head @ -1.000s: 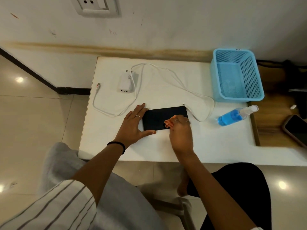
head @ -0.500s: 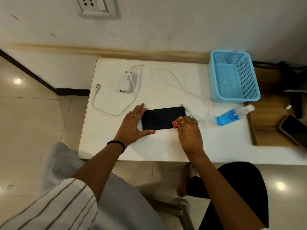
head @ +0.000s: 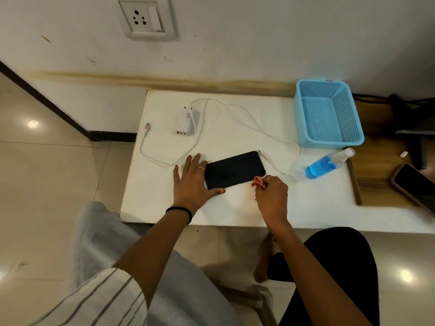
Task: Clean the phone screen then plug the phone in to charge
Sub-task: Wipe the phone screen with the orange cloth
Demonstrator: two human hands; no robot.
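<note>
Black phone [head: 235, 170] lies screen-up on white table [head: 235, 208]. Left hand [head: 191, 182], fingers straight, braces its left end. Right hand [head: 271, 194] pinches orange cloth [head: 258, 181] at phone's near-right corner. No legible writing.

No legible text in view. Charger [head: 184, 121], upper centre of the frame: faint grey print on its top face, too small to read. Basket [head: 327, 113], upper right: small dark mark on the far rim, unreadable. Bottle [head: 326, 164], centre right: no readable label.
</note>
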